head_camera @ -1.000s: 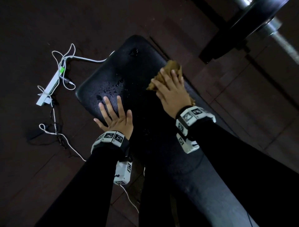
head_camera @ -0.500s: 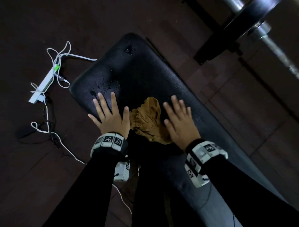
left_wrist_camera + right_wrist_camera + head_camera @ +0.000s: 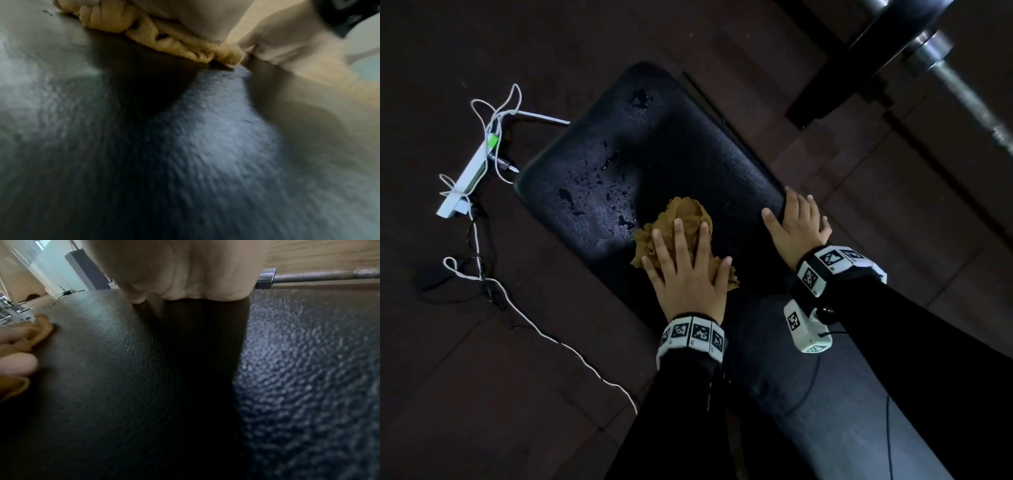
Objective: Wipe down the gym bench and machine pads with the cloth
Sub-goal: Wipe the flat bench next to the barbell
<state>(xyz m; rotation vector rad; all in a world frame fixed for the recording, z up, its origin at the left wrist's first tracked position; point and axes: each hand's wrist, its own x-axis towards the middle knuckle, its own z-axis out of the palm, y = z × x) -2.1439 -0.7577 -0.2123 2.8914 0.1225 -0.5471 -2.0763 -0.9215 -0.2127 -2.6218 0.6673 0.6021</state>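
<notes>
A black padded gym bench runs from the far left toward me. A crumpled tan cloth lies near its middle, and my left hand presses down on it with straight, spread fingers. The left wrist view shows the cloth bunched under my palm on the pad. My right hand rests flat on the bench's right edge, holding nothing; the right wrist view shows its palm on the pad and the cloth off to the left. Water drops sit on the pad beyond the cloth.
A white power strip and loose white cables lie on the dark floor left of the bench. A barbell with a black weight plate hangs at the upper right. My dark-clothed legs straddle the near end.
My right hand dragged the cloth back along the pad, let it go and moved to the right edge. My left hand left the pad's left side and now presses on the cloth.
</notes>
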